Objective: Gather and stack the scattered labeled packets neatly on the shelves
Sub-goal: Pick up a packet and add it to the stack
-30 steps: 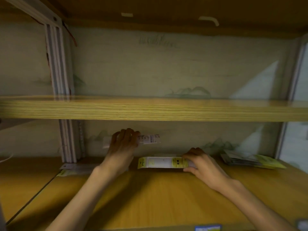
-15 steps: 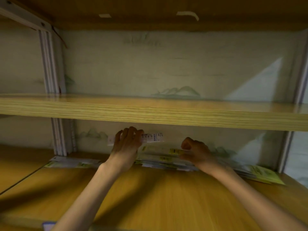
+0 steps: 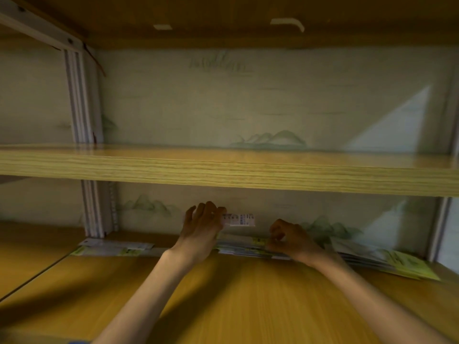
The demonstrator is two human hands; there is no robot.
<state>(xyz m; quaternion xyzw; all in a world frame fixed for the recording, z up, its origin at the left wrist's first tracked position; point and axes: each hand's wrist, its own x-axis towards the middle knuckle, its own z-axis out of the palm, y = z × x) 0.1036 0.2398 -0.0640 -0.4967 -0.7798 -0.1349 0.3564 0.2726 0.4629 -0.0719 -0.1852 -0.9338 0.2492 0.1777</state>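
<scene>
On the lower wooden shelf [image 3: 248,294], a flat stack of white and yellow packets [image 3: 239,247] lies against the back wall between my hands. My left hand [image 3: 202,229] stands upright and grips a white labeled packet [image 3: 239,219], whose printed end sticks out to the right above the stack. My right hand [image 3: 290,240] has its fingers curled on the right end of the stack's top packet, pinching it. More packets fan out to the right, ending in a yellow-green one [image 3: 407,265]. Another small pile [image 3: 111,247] lies by the left post.
The middle shelf board [image 3: 223,167] hangs low over both hands. A grey metal upright [image 3: 93,209] stands at the left and another [image 3: 439,227] at the right. The painted back wall is right behind the packets.
My right hand carried the yellow-and-white packet from the shelf's middle back onto the stack by the wall. My left hand kept its packet upright in about the same spot.
</scene>
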